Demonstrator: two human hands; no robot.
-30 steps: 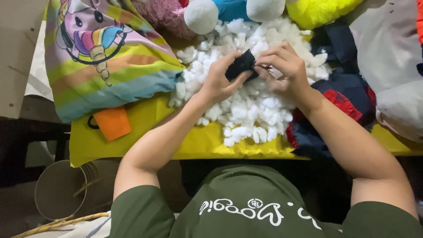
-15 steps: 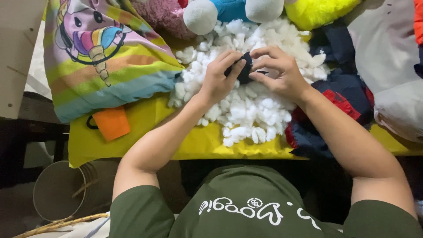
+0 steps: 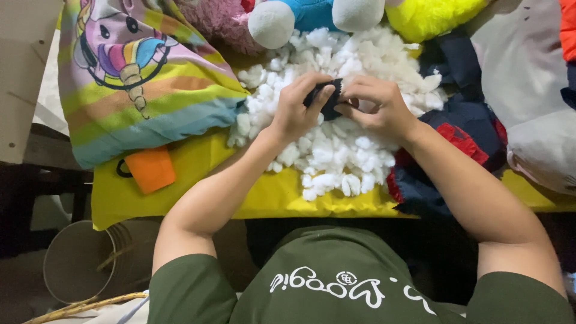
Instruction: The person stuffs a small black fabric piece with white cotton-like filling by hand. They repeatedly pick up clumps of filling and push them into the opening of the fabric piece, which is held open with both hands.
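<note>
Head view, looking down: nearest is the person's green shirt [image 3: 324, 288], and from it both forearms reach out over the yellow cloth [image 3: 180, 192] to a heap of white stuffing [image 3: 336, 150]. Above that heap the left hand [image 3: 297, 111] and right hand [image 3: 378, 108] meet, fingers of each pinched closed on a small dark fabric piece [image 3: 327, 99] held between them. Farther off lie a rainbow unicorn cushion [image 3: 138, 78] at left, navy-and-red fabric [image 3: 456, 132] at right, and plush toys [image 3: 300, 18] along the far edge.
</note>
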